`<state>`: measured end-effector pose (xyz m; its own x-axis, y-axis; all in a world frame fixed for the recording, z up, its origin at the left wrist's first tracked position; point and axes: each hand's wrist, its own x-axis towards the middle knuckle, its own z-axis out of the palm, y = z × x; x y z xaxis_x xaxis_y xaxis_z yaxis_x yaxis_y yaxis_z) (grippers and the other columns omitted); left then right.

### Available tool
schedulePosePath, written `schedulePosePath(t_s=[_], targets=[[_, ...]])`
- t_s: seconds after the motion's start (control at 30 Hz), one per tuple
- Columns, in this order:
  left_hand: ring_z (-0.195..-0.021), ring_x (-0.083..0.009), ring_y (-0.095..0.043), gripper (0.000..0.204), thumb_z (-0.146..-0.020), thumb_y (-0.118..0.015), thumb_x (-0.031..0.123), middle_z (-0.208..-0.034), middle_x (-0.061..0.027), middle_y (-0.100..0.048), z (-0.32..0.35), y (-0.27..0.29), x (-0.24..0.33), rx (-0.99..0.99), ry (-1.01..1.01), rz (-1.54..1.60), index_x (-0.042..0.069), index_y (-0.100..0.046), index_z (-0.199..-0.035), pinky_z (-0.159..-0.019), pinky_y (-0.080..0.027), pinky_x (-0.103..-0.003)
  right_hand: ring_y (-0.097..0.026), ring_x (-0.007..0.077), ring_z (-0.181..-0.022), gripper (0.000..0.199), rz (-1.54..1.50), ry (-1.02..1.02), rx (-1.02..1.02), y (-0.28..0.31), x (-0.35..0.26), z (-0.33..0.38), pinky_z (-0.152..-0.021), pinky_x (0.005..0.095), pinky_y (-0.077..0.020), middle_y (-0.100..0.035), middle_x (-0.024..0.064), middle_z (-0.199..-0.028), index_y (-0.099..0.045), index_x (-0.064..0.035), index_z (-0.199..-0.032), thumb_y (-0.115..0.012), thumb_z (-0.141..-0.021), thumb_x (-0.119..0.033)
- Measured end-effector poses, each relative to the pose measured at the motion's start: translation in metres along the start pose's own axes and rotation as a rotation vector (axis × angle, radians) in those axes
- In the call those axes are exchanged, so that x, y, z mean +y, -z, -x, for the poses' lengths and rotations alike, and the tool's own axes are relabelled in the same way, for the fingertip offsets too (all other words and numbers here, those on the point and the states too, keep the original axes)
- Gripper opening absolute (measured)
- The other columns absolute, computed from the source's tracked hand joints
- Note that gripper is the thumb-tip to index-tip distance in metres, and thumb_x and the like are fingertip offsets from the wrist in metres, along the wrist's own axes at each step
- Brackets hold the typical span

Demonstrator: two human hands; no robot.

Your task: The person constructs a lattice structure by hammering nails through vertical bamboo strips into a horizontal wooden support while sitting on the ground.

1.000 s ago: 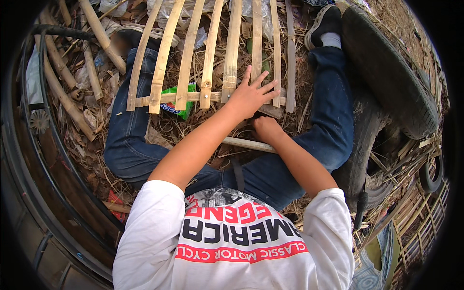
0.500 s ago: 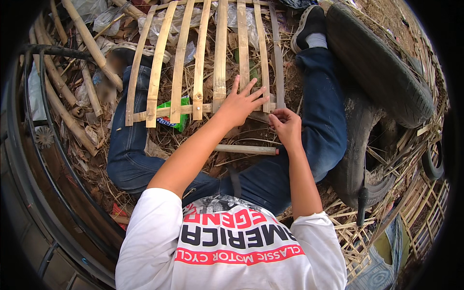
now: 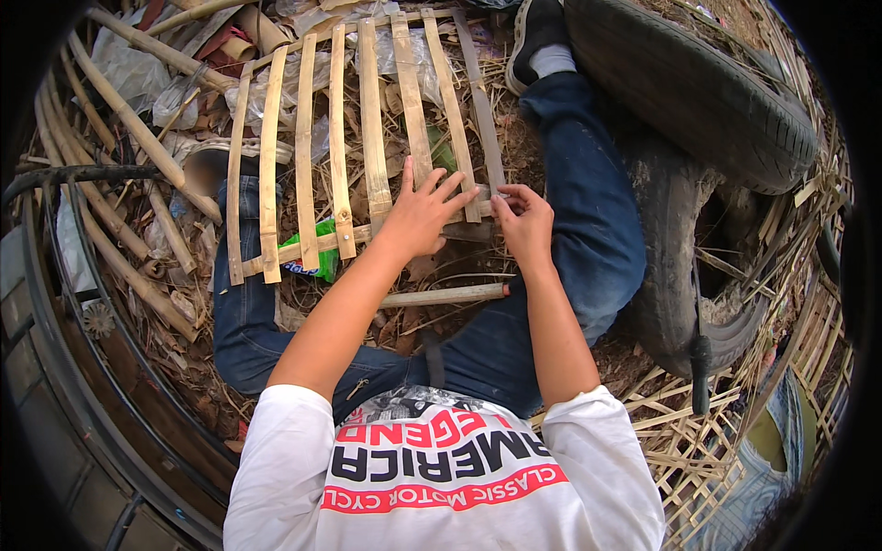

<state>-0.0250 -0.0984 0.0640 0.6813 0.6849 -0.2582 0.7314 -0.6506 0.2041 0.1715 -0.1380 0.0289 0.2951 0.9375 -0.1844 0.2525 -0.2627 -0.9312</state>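
The slatted bamboo frame (image 3: 371, 119) lies at 11 o'clock, its eight slats side by side over a lower crosspiece (image 3: 289, 253). The row looks largely laid out, and a metal head (image 3: 345, 237) shows on the fourth slat from the left. What seems left is the lower right corner: whether the grey end slat (image 3: 481, 101) is fastened there cannot be seen.

The left hand (image 3: 418, 216) is spread, its grip open, pressing over the lower slat ends. The right hand (image 3: 528, 225) has thumb and fingers drawn together at the grey slat's lower end; I cannot tell whether its grip closes on anything. A stick (image 3: 446, 296) lies just below, at 6 o'clock from the left hand.

At 6 o'clock, the white shirt (image 3: 441, 514) carries upside-down black and red lettering above a red band with white letters. At 9 o'clock, a green packet (image 3: 323, 260) has lettering partly covered by slats.
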Motion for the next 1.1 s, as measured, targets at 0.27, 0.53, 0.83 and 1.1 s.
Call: schedulePosePath(t_s=[0.27,0.53,0.83,1.1], targets=[[-0.145,-0.0302,-0.031,0.104,-0.058,-0.09,0.031,-0.152,-0.0047,-0.039,-0.004,-0.004,-0.008,0.02,-0.029,-0.05,0.031,-0.04,-0.149,-0.116,-0.01,-0.071,-0.068,0.0155,-0.064,0.012,-0.014,0.035,0.032,-0.004,-0.007,0.002,-0.063,0.03,-0.0519,-0.072,0.0125,-0.073,-0.072,0.0031,-0.088,-0.073,-0.084,-0.008],[-0.146,-0.0296,-0.029,0.102,-0.059,-0.09,0.03,-0.153,-0.0044,-0.039,-0.004,-0.004,-0.007,0.02,-0.027,-0.044,0.03,-0.042,-0.148,-0.117,-0.008,-0.072,-0.069,0.0202,-0.064,0.012,0.049,0.052,-0.041,-0.014,-0.005,0.004,-0.063,0.0325,-0.0522,-0.07,0.0148,-0.072,-0.07,0.0026,-0.086,-0.075,-0.082,-0.008],[-0.146,-0.0296,-0.029,0.1,-0.059,-0.089,0.029,-0.152,-0.0043,-0.04,-0.001,-0.006,-0.009,0.067,-0.034,-0.019,0.029,-0.044,-0.147,-0.116,-0.009,-0.072,-0.071,0.0248,-0.066,0.011,0.095,0.151,-0.026,-0.02,-0.006,0.007,-0.063,0.0331,-0.0528,-0.07,0.0176,-0.074,-0.069,0.0031,-0.086,-0.074,-0.082,-0.006],[-0.146,-0.0312,-0.028,0.098,-0.06,-0.088,0.039,-0.152,-0.0041,-0.04,-0.001,-0.008,-0.011,0.055,-0.029,-0.037,0.028,-0.045,-0.147,-0.115,-0.009,-0.073,-0.068,0.0119,-0.066,0.011,0.084,0.154,-0.034,-0.023,0.001,0.006,-0.064,0.0273,-0.052,-0.071,0.0126,-0.071,-0.07,0.0057,-0.088,-0.073,-0.085,-0.004]])
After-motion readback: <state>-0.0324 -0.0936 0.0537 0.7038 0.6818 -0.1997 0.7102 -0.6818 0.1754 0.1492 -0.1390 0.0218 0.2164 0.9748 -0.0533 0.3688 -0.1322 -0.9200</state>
